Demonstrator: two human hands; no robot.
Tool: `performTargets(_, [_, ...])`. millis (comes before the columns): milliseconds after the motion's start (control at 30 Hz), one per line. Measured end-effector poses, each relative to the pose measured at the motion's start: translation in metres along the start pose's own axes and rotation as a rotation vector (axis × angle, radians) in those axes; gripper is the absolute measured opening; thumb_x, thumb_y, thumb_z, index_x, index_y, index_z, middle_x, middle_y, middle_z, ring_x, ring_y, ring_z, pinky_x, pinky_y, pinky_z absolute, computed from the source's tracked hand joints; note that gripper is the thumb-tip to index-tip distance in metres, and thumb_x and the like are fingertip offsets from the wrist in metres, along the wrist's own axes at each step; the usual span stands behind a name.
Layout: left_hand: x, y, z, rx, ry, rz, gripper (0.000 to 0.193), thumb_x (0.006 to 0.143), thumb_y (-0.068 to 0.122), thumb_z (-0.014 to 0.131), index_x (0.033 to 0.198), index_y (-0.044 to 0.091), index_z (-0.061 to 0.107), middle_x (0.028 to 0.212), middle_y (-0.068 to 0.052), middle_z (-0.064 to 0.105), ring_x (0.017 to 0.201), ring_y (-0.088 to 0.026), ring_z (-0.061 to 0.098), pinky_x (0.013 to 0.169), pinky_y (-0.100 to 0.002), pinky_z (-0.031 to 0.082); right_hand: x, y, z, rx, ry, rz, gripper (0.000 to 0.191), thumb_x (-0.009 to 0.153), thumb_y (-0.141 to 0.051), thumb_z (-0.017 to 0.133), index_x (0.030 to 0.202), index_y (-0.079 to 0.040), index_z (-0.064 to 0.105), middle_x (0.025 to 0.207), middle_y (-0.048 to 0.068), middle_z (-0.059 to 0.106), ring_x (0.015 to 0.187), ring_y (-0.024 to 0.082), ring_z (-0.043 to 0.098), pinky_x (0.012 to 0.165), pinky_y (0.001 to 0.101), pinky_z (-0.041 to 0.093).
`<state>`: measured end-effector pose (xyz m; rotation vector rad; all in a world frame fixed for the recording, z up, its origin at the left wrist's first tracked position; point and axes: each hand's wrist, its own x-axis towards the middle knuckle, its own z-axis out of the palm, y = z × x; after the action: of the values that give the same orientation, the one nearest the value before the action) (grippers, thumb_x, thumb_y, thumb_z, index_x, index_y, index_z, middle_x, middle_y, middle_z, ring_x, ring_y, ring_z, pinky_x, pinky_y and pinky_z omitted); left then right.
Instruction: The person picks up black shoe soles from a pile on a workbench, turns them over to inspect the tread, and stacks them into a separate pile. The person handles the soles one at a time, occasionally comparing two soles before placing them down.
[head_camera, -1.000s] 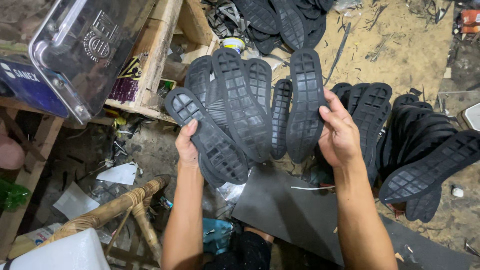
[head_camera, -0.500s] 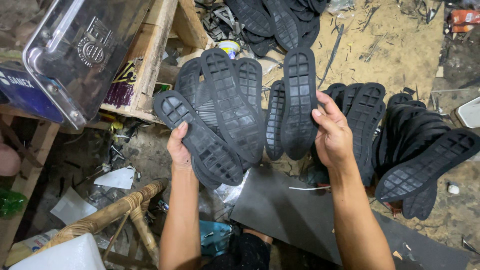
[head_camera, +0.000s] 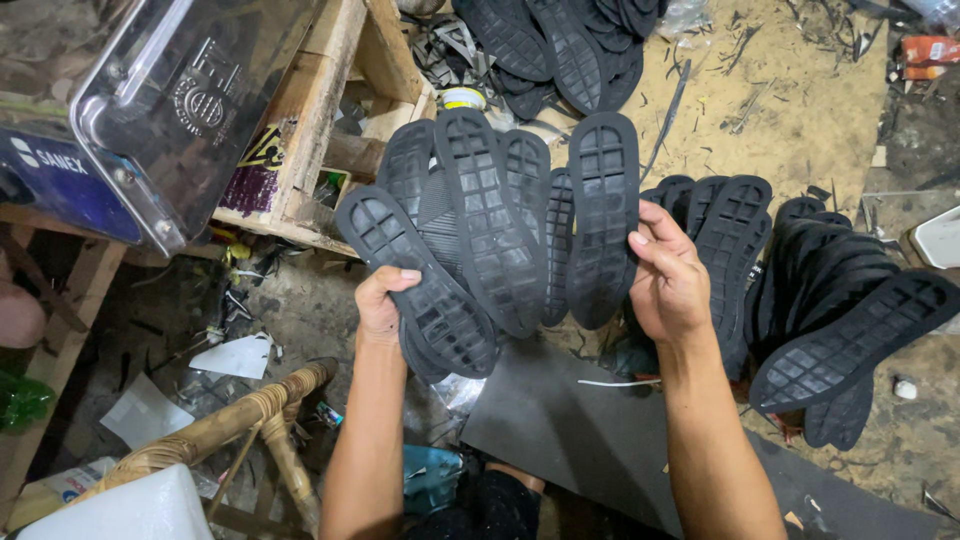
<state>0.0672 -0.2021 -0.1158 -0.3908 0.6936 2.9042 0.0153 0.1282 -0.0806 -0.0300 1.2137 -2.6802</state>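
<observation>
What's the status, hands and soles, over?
Left hand grips fanned black soles. Right hand holds one sole upright beside them. More soles piled on floor, right.

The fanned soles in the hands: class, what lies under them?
Under the soles, a dark grey mat and dirty floor show; whatever lies directly beneath the fan is covered.

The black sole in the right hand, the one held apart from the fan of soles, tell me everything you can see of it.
The black sole looks like moulded rubber, long with rounded ends, its tread side facing the camera: a grid of square lugs with a centre groove. It stands nearly upright, its far end pointing away. The right hand grips its lower edge, thumb on the tread. Its left edge overlaps the neighbouring sole of the fan held by the left hand.
</observation>
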Motion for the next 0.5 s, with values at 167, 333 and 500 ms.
performTargets(167, [-0.001, 0.007, -0.013, 0.04, -0.002, 0.055, 0.051, 0.073, 0.003, 0.058, 0.121, -0.011, 0.061, 0.104, -0.024, 0.071, 0.087, -0.037, 0.073, 0.084, -0.047, 0.062, 0.003, -0.004, -0.005, -0.076, 0.057, -0.022, 0.04, 0.098, 0.003, 0.052, 0.137, 0.005, 0.057, 0.134, 0.012, 0.066, 0.126, 0.019, 0.062, 0.116, 0.0322, 0.043])
performTargets(333, [-0.001, 0.016, -0.028, -0.053, -0.087, 0.119, 0.048, 0.075, 0.002, 0.056, 0.121, -0.013, 0.061, 0.105, -0.025, 0.071, 0.089, -0.038, 0.073, 0.085, -0.049, 0.062, 0.007, -0.02, -0.009, -0.094, 0.147, -0.058, 0.041, 0.098, 0.002, 0.054, 0.139, 0.003, 0.057, 0.131, 0.01, 0.066, 0.121, 0.019, 0.063, 0.11, 0.0321, 0.048])
performTargets(500, [-0.002, 0.01, -0.021, -0.107, -0.138, 0.146, 0.049, 0.076, 0.0, 0.055, 0.123, -0.014, 0.061, 0.109, -0.026, 0.071, 0.092, -0.04, 0.073, 0.087, -0.05, 0.062, -0.009, -0.05, -0.014, -0.095, 0.244, -0.135, 0.041, 0.096, 0.004, 0.053, 0.137, 0.005, 0.057, 0.128, 0.012, 0.068, 0.117, 0.019, 0.066, 0.109, 0.0327, 0.051])
